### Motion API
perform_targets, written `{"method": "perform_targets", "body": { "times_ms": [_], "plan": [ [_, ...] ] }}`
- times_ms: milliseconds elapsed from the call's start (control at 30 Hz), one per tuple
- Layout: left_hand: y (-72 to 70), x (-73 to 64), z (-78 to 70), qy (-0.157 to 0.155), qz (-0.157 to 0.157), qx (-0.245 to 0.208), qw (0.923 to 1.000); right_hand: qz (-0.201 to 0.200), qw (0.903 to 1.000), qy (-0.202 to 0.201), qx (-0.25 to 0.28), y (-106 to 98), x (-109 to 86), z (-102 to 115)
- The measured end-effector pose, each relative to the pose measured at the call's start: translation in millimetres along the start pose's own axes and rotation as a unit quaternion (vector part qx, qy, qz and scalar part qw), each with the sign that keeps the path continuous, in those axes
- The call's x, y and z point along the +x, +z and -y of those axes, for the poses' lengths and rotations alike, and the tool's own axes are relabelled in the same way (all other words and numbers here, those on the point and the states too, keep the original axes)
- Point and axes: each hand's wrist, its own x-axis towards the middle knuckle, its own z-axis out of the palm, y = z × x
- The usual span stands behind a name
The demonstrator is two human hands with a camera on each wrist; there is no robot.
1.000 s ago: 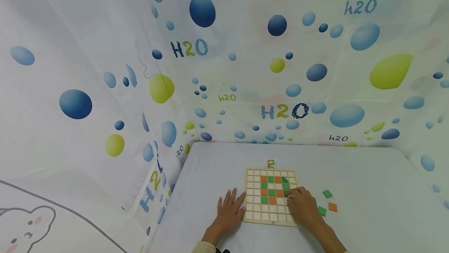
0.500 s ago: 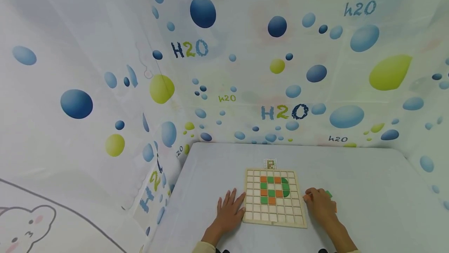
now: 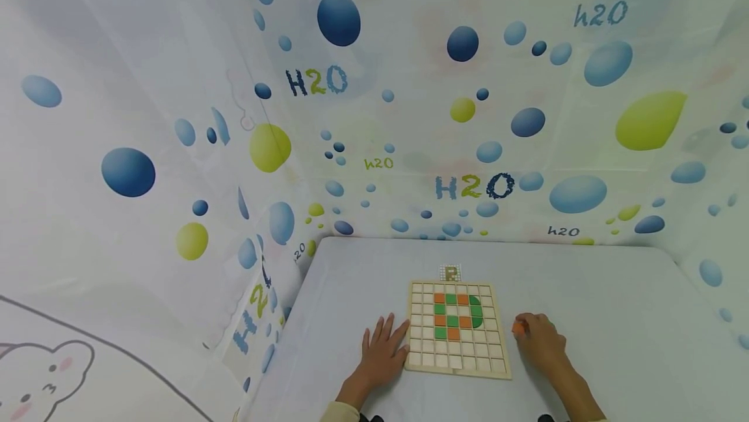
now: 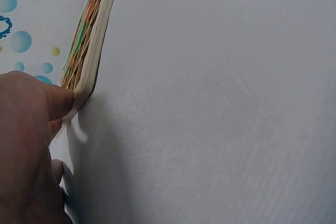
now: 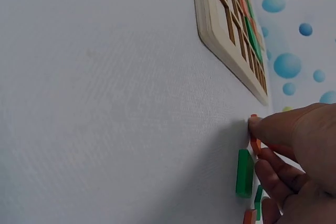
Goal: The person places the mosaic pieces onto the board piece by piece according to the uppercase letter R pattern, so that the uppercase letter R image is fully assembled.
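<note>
A square wooden grid board [image 3: 420, 357] lies on the table, with orange and green tiles [image 3: 452, 322] set in its cells. My left hand [image 3: 383, 354] lies with spread fingers at the board's left side, fingertips touching its edge; in the left wrist view a finger meets the board's rim [image 4: 97, 51]. To the right of the board, my right hand [image 3: 541, 342] pinches an orange tile [image 3: 518, 328] between thumb and finger. Close below it in the right wrist view are a green tile [image 5: 244, 174], a second green tile [image 5: 258, 203] and another orange tile [image 5: 250, 216], which the hand hides from the head view.
A small card with a gridded brown pattern [image 3: 450, 272] lies just behind the board. The white table [image 3: 614, 318] meets a curtain [image 3: 409, 116] printed with bubbles at the back and on both sides.
My right hand has moved right, off the board's right side, and now pinches an orange tile. The green curved shape on the board is uncovered. My left hand has stayed in place.
</note>
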Motion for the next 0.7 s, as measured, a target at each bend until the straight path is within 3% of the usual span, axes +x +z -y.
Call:
{"method": "perform_targets", "body": {
  "times_ms": [367, 700],
  "plan": [
    [10.1, 8.2, 12.2, -0.018, 0.002, 0.016, 0.9997, 0.005, 0.9998, 0.013, -0.014, 0, -1.0, -3],
    [5.9, 5.0, 7.8, -0.014, 0.007, 0.014, 0.9998, 0.012, 0.9997, 0.014, 0.015, 1, -1.8, 0]
  ]
}}
